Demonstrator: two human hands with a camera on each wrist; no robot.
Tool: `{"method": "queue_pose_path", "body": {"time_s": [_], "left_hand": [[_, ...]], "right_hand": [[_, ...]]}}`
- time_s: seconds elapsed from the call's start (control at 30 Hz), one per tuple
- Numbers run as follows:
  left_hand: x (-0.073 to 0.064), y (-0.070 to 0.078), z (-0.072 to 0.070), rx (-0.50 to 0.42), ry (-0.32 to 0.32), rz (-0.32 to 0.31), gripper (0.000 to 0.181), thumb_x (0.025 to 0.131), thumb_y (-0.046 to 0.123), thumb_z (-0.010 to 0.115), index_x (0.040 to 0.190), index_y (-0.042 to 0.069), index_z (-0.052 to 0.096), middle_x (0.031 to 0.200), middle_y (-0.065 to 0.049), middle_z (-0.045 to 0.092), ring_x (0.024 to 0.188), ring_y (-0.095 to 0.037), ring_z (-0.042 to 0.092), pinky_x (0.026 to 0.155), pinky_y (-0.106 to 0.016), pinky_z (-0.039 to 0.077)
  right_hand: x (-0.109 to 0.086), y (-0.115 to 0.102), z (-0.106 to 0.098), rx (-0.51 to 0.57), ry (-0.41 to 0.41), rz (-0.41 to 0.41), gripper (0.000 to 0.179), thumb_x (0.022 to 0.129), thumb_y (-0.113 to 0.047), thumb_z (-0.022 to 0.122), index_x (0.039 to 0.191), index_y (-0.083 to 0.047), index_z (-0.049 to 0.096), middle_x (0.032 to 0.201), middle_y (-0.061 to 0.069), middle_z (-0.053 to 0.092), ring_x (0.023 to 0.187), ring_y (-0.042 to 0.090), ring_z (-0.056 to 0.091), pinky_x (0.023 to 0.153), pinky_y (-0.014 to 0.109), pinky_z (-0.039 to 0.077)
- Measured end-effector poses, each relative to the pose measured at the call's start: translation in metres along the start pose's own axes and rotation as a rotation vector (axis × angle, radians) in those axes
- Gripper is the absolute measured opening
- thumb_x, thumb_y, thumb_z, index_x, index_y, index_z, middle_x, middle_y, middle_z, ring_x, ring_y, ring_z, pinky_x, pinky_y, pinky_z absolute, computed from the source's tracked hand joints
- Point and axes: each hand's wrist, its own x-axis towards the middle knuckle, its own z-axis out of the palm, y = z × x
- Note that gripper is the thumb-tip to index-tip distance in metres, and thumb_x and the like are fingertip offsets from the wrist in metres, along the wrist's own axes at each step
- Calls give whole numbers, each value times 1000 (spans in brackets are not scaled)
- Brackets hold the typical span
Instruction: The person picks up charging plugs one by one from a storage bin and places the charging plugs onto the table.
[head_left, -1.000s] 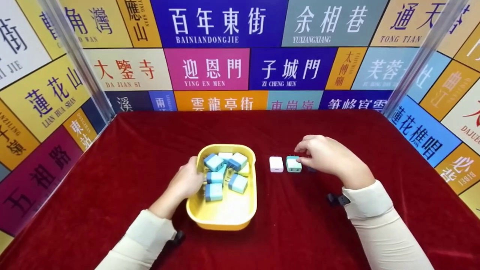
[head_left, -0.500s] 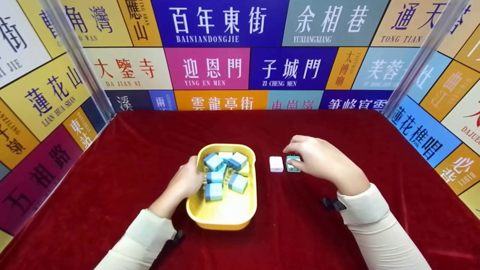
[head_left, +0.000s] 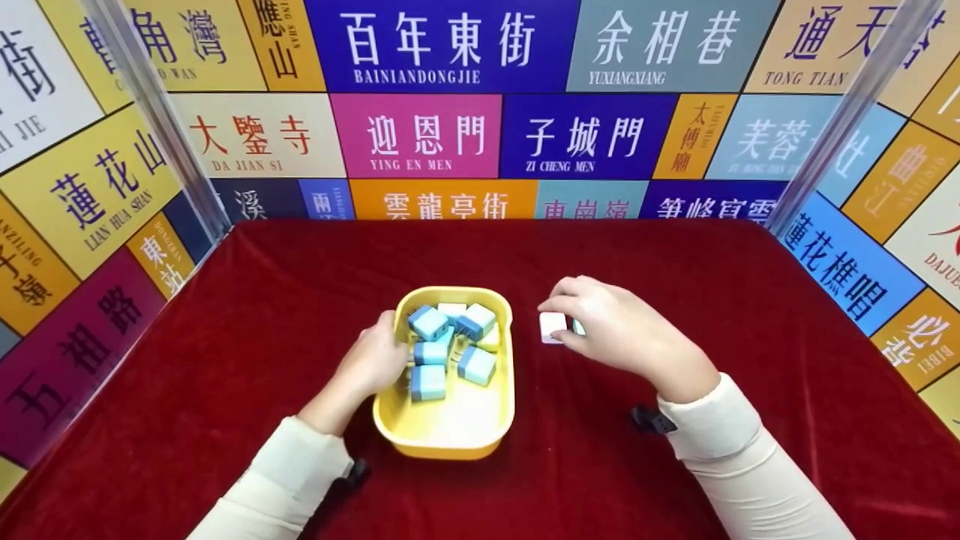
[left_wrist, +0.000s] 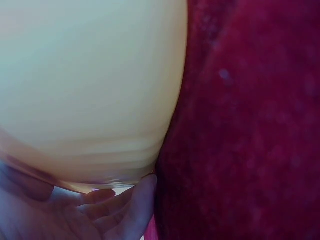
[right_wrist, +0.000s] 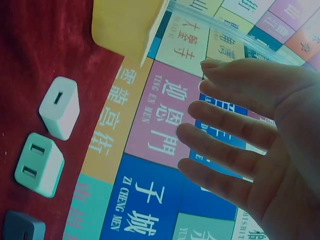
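My left hand grips the left side of a yellow plastic basket; in the left wrist view its fingertips bend at the basket's wall. Several blue-and-pale charger plugs lie in the basket's far half. To its right, my right hand hovers over a row of charger plugs, thumb and fingers spread apart around nothing. By its fingertips stands a white charger plug, with a two-port green one beside it. A dark blue charger plug is third, hidden under the hand in the head view.
Dark red velvet cloth covers the table. Coloured sign panels form walls at the back and both sides, with clear corner posts. A black strap device sits at the right cuff.
My right hand has moved left along the row, from the dark blue and green charger plugs to the white one. The left hand and basket stay in place.
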Motion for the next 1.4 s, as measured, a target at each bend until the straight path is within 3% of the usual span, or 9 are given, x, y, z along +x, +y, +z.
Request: {"method": "queue_pose_path", "body": {"time_s": [0.37, 0.63, 0.93, 1.13, 1.4], "left_hand": [[-1, -2, 0, 7, 21, 27, 53, 100, 9, 51, 153, 2, 44, 127, -22, 68, 111, -32, 67, 88, -49, 61], [0, 0, 1, -5, 11, 22, 56, 101, 9, 51, 156, 2, 41, 132, -23, 66, 116, -32, 66, 91, -49, 61], [0, -1, 0, -4, 3, 12, 56, 103, 10, 51, 157, 3, 40, 136, -23, 65, 120, -32, 65, 96, -51, 59], [-1, -1, 1, 4, 2, 12, 57, 102, 10, 51, 158, 2, 39, 135, -23, 65, 119, -33, 65, 95, -51, 59], [-2, 1, 0, 7, 0, 2, 60, 103, 9, 50, 160, 1, 36, 140, -25, 63, 123, -33, 63, 98, -52, 58]], "right_hand": [[8, -18, 15, 42, 1, -90, 30, 93, -18, 83, 121, -8, 79, 115, 7, 70, 105, 24, 64, 92, 37, 59], [14, -31, 28, 77, -15, -158, 34, 95, -23, 83, 125, -8, 77, 119, 8, 69, 109, 24, 63, 96, 37, 58], [20, -48, 43, 81, 25, -254, 29, 95, -21, 81, 120, -7, 77, 119, 9, 68, 108, 25, 65, 95, 40, 57], [24, -48, 44, 93, -27, -226, 27, 96, -22, 81, 119, -9, 77, 118, 7, 68, 108, 24, 64, 97, 37, 57], [46, -35, 43, 99, -67, -131, 30, 94, -13, 81, 123, -8, 78, 118, 8, 68, 107, 24, 62, 92, 35, 59]]}}
